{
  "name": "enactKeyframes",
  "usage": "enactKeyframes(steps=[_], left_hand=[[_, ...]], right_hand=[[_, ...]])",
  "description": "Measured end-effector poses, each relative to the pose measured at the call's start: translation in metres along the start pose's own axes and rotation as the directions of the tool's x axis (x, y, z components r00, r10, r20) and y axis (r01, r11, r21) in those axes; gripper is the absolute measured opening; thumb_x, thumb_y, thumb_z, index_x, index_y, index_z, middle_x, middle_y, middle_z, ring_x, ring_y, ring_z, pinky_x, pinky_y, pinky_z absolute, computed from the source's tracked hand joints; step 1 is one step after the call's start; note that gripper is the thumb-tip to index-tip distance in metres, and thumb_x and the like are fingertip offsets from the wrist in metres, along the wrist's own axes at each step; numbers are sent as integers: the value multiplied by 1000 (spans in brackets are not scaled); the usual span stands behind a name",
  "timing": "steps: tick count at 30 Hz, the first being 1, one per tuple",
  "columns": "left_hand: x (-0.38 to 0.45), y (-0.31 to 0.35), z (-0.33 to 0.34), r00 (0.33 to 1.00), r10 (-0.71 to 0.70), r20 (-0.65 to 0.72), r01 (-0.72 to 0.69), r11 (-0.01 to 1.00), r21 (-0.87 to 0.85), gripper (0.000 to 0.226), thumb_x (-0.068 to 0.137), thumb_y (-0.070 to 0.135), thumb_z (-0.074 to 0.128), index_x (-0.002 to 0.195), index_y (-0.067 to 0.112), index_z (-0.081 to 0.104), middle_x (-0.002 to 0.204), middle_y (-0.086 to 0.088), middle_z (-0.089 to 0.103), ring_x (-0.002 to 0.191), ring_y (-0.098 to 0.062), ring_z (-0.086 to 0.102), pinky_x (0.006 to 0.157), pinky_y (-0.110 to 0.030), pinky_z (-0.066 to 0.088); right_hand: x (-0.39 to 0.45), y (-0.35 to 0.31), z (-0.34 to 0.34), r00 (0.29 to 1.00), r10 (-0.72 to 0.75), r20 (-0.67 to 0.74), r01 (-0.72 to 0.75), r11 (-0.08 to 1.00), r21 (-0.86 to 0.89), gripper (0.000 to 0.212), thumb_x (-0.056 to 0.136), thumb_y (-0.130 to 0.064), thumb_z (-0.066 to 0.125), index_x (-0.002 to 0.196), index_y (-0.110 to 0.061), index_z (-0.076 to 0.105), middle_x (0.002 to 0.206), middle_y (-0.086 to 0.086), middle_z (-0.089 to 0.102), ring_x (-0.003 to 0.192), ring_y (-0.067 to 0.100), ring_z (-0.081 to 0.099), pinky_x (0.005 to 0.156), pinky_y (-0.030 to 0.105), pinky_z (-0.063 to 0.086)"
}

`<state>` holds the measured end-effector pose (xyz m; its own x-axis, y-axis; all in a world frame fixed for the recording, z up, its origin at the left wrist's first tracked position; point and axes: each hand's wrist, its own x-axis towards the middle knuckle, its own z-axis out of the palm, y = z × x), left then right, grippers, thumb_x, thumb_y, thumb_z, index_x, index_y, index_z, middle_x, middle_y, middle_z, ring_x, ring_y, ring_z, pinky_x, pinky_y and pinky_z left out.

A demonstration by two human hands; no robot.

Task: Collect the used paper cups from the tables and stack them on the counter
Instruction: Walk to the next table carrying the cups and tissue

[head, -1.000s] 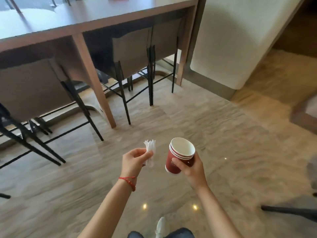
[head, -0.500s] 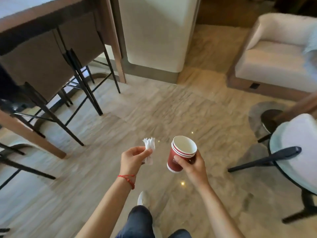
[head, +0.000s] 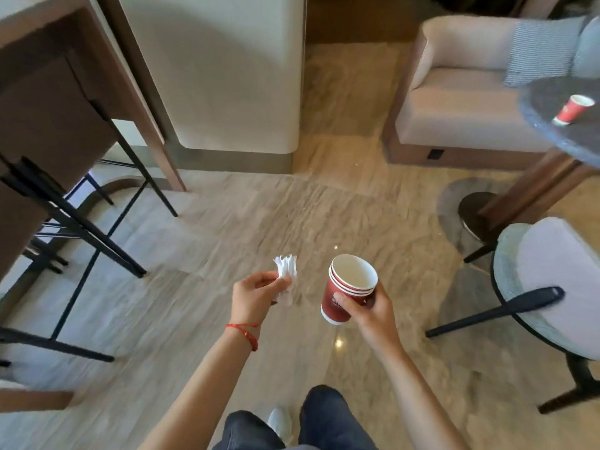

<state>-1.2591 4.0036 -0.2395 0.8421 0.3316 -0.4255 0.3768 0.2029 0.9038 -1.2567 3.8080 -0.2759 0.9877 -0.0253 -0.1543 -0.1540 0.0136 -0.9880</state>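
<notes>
My right hand [head: 373,311] grips a nested stack of red paper cups [head: 348,292] with white insides, tilted a little to the left, at chest height over the floor. My left hand [head: 256,297], with a red string on its wrist, pinches a crumpled white napkin [head: 286,279] beside the stack. Another red paper cup [head: 573,109] stands on a dark round table [head: 552,121] at the far right edge.
A high wooden table [head: 39,30] with black-legged stools [head: 74,219] fills the left. A rounded white pillar [head: 227,76] stands ahead. A beige armchair [head: 470,92] sits behind the round table, and a padded chair with black legs [head: 545,293] is close on my right.
The view has swung to the right while I walk: the high table slid off to the left, and the round table with a cup came into sight. Both hands hold the same things.
</notes>
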Motion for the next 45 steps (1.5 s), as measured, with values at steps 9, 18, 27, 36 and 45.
enactKeyframes(steps=[9,18,27,36,45], left_hand=[[117,73,69,997,-50,63,47,998,51,10,71,8,77,68,8,67,63,-9,63,60,-18,55,60,-25,47],[262,135,179,994,-73,77,65,993,103,11,71,9,77,67,11,67,61,-6,63,57,-15,53,57,-23,45],[374,190,256,988,-54,144,32,987,156,14,71,14,78,75,5,68,70,-10,64,58,-11,54,59,-22,47],[514,242,342,947,-92,307,9,965,262,12,71,13,78,74,5,69,68,-8,66,61,-15,57,63,-28,50],[596,286,441,848,-146,510,-61,929,366,10,71,12,78,72,14,68,68,-8,65,59,-13,54,55,-20,45]], right_hand=[[136,-51,-4,997,29,-72,-29,1000,-6,54,61,-26,80,111,-24,59,105,-7,69,97,5,65,77,15,50],[314,-78,-42,994,55,-94,-58,998,-26,54,64,-22,84,111,-27,57,108,-6,67,99,5,64,81,20,51],[446,-101,-59,979,101,-177,-104,995,-7,68,54,-43,81,114,-24,58,107,-7,69,101,7,64,79,19,50],[572,-123,-66,927,118,-356,-112,993,37,63,59,-30,79,116,-22,56,109,-5,67,99,5,64,81,20,50],[635,-138,-85,798,169,-579,-145,986,88,75,67,-30,80,131,-25,43,126,-4,56,114,13,55,86,19,49]])
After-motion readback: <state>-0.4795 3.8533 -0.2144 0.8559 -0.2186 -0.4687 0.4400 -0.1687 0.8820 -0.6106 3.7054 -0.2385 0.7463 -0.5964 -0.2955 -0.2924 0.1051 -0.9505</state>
